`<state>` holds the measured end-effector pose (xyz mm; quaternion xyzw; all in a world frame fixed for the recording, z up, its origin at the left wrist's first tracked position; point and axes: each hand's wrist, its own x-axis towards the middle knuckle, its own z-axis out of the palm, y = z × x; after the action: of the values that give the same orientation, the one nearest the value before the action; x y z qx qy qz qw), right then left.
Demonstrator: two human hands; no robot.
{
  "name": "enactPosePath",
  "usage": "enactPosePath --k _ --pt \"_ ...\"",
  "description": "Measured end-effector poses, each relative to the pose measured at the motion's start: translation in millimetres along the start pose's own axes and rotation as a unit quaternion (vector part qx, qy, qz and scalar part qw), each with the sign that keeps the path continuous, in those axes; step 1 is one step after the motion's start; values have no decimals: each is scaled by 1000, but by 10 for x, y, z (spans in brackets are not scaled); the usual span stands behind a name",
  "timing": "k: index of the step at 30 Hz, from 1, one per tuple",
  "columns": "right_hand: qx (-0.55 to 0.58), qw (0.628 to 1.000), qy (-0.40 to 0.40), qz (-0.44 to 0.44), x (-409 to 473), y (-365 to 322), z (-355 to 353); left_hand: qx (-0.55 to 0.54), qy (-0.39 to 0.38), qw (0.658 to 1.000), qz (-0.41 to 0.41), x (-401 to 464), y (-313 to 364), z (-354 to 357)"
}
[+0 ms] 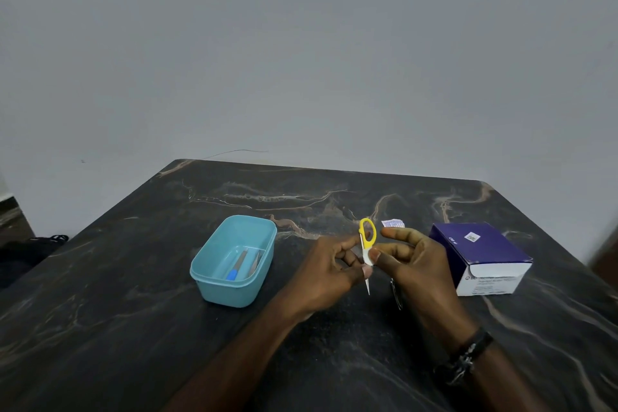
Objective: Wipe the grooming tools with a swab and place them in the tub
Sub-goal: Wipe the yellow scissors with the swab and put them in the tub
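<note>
scissors [367, 242] at frame centre, right of the tub [234, 261] — light, stiff, pointed. left hand [334, 266] pinches the blades, right hand [406, 257] pinches the swab [368, 256] on them. hold it by the yellow loop.

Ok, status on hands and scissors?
Both hands grip yellow scissors, swab on blade. Tub left, holds tools. Path clear.

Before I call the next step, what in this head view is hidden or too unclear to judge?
- Swab: a white bit shows at the scissors, pinched between the left hand and right hand; fingers hide most of it.
- Tools in the tub: too small to identify.
- Thin dark item on the table by the right wrist: partly hidden.
- Box print: blurred.
- Torn wrapper: print too small.
</note>
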<state>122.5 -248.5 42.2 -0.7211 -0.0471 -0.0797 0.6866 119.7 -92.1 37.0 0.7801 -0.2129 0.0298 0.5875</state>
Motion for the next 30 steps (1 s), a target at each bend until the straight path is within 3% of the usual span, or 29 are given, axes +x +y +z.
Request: enactPosePath --k 5,12,19,25,30 --pt "-38 999 -34 -1 -16 -35 -15 -19 6 1000 6 -3 -24 6" --pt "32 999 -10 11 3 14 3 -15 1 1000 23 2 -35 51" --pt "22 998 -57 34 18 3 -24 5 20 1000 18 33 -96 41" --pt "34 999 -19 15 41 46 -23 7 16 1000 22 18 -70 66" --pt "3 997 -70 24 22 25 -15 6 22 1000 15 22 -109 42"
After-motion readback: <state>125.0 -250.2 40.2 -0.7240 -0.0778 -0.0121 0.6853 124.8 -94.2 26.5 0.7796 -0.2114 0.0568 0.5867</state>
